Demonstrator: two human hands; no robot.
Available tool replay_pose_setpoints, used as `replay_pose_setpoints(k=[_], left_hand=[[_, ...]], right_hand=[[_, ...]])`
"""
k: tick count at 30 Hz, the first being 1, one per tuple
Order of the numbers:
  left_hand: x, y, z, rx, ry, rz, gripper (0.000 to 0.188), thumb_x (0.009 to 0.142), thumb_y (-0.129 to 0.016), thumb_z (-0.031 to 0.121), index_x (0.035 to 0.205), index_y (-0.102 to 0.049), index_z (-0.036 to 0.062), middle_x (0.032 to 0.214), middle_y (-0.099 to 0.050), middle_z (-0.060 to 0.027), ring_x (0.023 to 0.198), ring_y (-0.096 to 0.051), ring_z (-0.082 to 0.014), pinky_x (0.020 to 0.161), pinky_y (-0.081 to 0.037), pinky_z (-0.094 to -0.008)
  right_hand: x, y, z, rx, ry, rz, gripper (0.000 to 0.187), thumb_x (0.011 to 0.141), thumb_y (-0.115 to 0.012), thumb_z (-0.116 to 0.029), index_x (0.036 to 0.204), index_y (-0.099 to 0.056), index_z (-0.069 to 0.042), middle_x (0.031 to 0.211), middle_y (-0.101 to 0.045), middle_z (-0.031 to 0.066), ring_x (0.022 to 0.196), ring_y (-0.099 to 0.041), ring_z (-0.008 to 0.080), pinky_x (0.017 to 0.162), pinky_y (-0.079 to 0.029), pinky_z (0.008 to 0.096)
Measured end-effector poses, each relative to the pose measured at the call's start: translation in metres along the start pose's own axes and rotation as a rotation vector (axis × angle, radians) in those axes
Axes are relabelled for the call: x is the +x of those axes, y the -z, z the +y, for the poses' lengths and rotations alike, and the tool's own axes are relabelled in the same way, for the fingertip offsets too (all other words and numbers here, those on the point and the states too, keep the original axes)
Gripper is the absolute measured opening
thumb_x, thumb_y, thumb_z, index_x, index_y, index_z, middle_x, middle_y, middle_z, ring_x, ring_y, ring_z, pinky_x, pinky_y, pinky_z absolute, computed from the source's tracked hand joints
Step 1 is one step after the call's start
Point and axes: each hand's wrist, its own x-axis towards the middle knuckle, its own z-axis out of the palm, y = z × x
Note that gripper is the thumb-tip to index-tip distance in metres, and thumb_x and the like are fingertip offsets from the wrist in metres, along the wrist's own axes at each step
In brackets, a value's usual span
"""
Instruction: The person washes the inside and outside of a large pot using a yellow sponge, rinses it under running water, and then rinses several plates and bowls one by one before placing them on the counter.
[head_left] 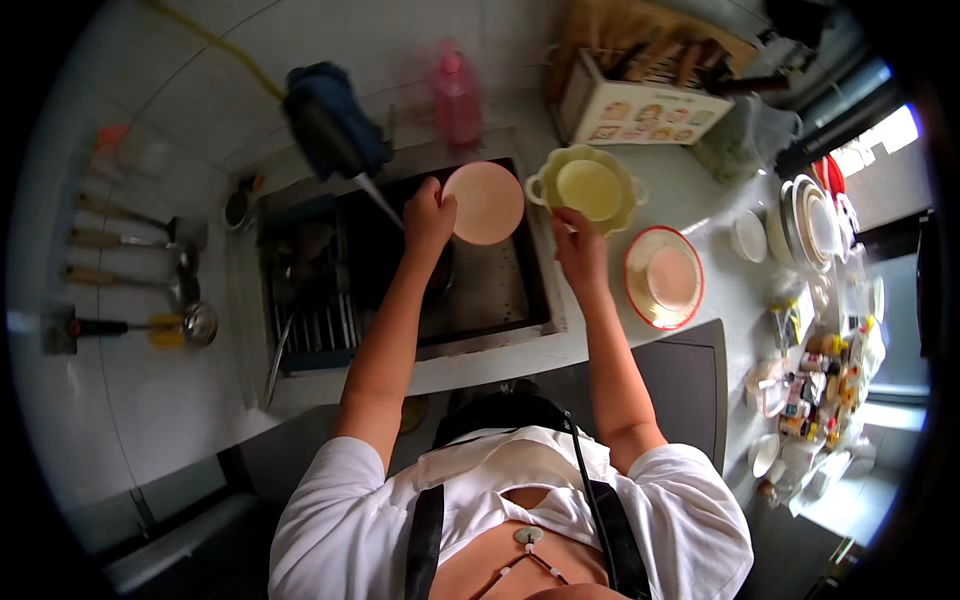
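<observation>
Over the sink (545, 305), my left hand (428, 222) is closed on the rim of a round pink dish (484, 203), with its wide face turned up. My right hand (580, 250) has its fingers closed at the near edge of a pale yellow scalloped bowl (622, 186) with small side handles. That bowl rests on or just above the counter right of the sink; its underside is hidden. A white plate with a red rim (640, 310) lies beside my right wrist, with a small pink bowl (672, 278) on it.
A faucet with a dark blue cloth (335, 120) reaches over the sink. A pink pump bottle (456, 105) and a knife holder (640, 110) stand behind. A dish rack (320, 310) fills the sink's left side. Stacked bowls (805, 225) and several bottles (810, 390) crowd the right.
</observation>
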Motion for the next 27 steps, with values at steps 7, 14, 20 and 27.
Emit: replay_pose_setpoints(k=[7, 14, 20, 27], left_hand=[[-0.015, 0.084, -0.055, 0.105, 0.050, 0.073, 0.017, 0.070, -0.051, 0.011, 0.067, -0.037, 0.0024, 0.058, -0.044, -0.0188, 0.060, -0.048, -0.0391, 0.052, -0.037, -0.0416], [-0.010, 0.083, -0.094, 0.042, 0.001, 0.250, 0.017, 0.075, -0.057, 0.015, 0.087, -0.054, 0.0027, 0.071, -0.057, -0.0118, 0.062, -0.055, -0.0247, 0.058, -0.044, -0.0297], [-0.011, 0.032, -0.109, -0.693, 0.484, 0.347, 0.026, 0.074, -0.062, 0.018, 0.090, -0.060, -0.0021, 0.080, -0.062, -0.0098, 0.070, -0.057, -0.0150, 0.062, -0.045, -0.0292], [-0.014, 0.000, -0.113, -1.394, 0.832, 0.228, 0.024, 0.073, -0.059, 0.011, 0.093, -0.059, -0.0023, 0.085, -0.062, -0.0101, 0.078, -0.059, -0.0175, 0.068, -0.046, -0.0277]], right_hand=[[0.020, -0.141, -0.039, 0.297, -0.296, -0.564, 0.038, 0.078, -0.055, -0.029, 0.101, -0.052, 0.000, 0.076, -0.060, 0.0088, 0.053, -0.058, 0.0145, 0.042, -0.041, 0.0238], [0.018, -0.196, -0.033, 0.092, -0.075, -0.318, 0.032, 0.076, -0.049, -0.019, 0.104, -0.051, -0.003, 0.073, -0.060, 0.0167, 0.064, -0.059, 0.0298, 0.052, -0.045, 0.0364], [0.002, -0.189, -0.078, -0.110, 0.001, -0.109, 0.034, 0.077, -0.045, -0.013, 0.110, -0.046, -0.004, 0.087, -0.057, 0.0223, 0.077, -0.054, 0.0417, 0.068, -0.045, 0.0417], [0.014, -0.179, -0.057, -0.205, 0.398, -0.053, 0.040, 0.074, -0.045, -0.006, 0.114, -0.045, -0.007, 0.111, -0.049, 0.0172, 0.084, -0.054, 0.0383, 0.071, -0.045, 0.0410]])
